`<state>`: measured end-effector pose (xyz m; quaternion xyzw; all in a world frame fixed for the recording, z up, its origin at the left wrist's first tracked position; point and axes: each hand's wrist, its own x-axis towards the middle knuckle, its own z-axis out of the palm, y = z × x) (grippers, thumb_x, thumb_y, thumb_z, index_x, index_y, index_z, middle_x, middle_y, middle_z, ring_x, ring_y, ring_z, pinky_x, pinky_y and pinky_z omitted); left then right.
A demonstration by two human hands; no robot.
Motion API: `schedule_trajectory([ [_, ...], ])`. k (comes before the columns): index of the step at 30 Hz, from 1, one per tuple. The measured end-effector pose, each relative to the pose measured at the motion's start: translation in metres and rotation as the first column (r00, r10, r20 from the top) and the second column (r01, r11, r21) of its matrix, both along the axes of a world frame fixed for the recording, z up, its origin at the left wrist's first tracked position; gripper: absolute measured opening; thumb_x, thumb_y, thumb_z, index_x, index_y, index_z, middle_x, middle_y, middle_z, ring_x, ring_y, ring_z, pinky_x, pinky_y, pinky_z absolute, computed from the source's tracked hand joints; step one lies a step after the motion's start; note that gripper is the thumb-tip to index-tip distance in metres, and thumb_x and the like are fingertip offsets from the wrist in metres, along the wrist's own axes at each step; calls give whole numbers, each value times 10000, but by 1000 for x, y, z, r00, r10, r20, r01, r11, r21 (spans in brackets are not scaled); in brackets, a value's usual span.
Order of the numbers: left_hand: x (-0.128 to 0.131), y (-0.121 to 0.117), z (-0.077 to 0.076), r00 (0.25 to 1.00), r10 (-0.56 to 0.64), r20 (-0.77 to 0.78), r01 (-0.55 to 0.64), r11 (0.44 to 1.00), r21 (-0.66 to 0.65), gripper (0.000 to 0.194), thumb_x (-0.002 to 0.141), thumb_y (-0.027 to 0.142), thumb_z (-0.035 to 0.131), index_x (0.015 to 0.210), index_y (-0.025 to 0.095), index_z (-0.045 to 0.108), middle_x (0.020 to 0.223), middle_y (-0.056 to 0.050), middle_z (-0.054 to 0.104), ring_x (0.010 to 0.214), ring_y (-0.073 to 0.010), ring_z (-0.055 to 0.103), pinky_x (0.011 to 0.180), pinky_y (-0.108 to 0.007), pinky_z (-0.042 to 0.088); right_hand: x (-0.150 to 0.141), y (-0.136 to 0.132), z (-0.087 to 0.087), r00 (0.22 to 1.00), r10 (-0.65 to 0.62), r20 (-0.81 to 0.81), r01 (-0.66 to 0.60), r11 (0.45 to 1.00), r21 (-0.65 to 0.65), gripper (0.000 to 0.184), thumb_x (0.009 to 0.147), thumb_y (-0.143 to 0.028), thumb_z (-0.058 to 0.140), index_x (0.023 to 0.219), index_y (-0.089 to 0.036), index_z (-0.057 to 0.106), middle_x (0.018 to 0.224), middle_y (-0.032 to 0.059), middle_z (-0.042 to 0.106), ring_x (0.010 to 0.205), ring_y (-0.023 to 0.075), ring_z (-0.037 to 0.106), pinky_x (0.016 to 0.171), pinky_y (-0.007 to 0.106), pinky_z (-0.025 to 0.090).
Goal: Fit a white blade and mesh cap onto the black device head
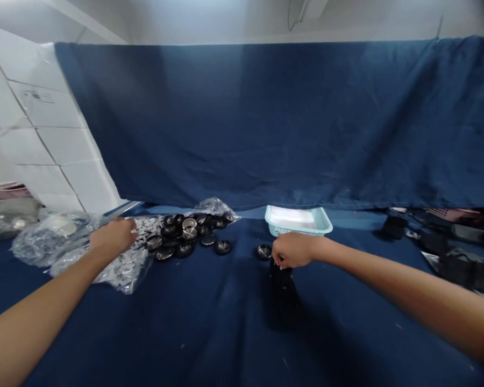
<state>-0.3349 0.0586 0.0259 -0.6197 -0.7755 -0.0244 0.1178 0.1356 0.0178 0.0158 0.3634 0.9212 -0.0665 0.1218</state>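
cap (263, 252) | just left of right hand (293, 250) | left hand (115, 235) at white pieces (146, 226) | both grips: cannot tell

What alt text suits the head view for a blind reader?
A person's right hand is over something dark and indistinct, beside a round black piece on blue cloth; the left hand is at small white pieces and clear plastic. Similar black pieces lie piled between the hands; a light-blue basket stands beyond the right.

Heaped round parts (189, 233) and bagged pieces (123, 273) suggest a workshop.
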Motion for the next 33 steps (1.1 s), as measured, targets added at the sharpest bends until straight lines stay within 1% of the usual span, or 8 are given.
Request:
schedule_trajectory([
  [4,14,-18,10,998,-46,48,39,990,136,415,891,442,491,1116,124,635,1159,-172,616,997,-358,592,783,-391,429,-1,0,1,1000,7,25,-6,1000,-6,157,724,-208,681,856,-180,760,778,41,693,650,160,575,531,232,289],
  [10,64,-35,11,959,-194,205,118,935,334,354,883,464,508,1038,179,653,894,-6,669,856,-207,617,771,-236,393,-5,-3,0,999,50,-2,-50,999,19,175,703,-156,612,808,-188,748,727,17,676,611,138,559,533,226,296],
  [13,118,-45,0,811,-280,514,86,925,369,396,797,529,597,1000,195,661,601,33,579,618,-159,579,625,-229,397,-2,-2,-2,998,65,-21,-65,998,6,175,704,-151,604,799,-193,745,718,5,673,604,131,554,542,225,309],
  [15,161,-53,-11,347,-344,873,142,939,314,395,734,468,683,989,169,653,623,10,593,566,-144,536,555,-237,384,1,-1,-2,997,66,-40,-67,998,-11,170,726,-162,599,806,-196,746,698,-1,665,589,125,540,540,224,310],
  [18,219,-67,-26,132,-320,938,294,917,271,338,730,426,693,959,179,662,792,-26,663,557,-108,527,528,-232,403,6,-1,-2,996,59,-72,-61,998,-26,161,752,-182,606,817,-204,752,669,-8,650,565,117,514,539,225,302],
  [22,265,-74,-37,-40,-229,973,433,873,223,314,730,409,727,907,156,669,739,-19,641,517,-80,496,492,-208,366,12,-3,-1,994,28,-106,-30,999,-19,106,752,-248,667,789,-207,756,633,-6,632,542,117,495,532,233,272],
  [28,281,-66,-45,-192,-107,976,484,854,189,351,767,419,724,970,134,690,793,-30,634,512,-49,463,495,-191,350,28,-12,-7,952,-72,-296,94,994,60,128,808,-301,652,853,-213,733,739,9,648,657,144,556,563,239,298],
  [33,280,-64,-61,-253,-7,967,512,848,140,347,793,432,704,956,127,706,871,-58,646,500,-35,452,484,-190,336,35,-31,-30,759,-210,-616,297,954,41,250,931,-308,527,1133,-196,621,921,42,636,797,151,590,688,257,444],
])
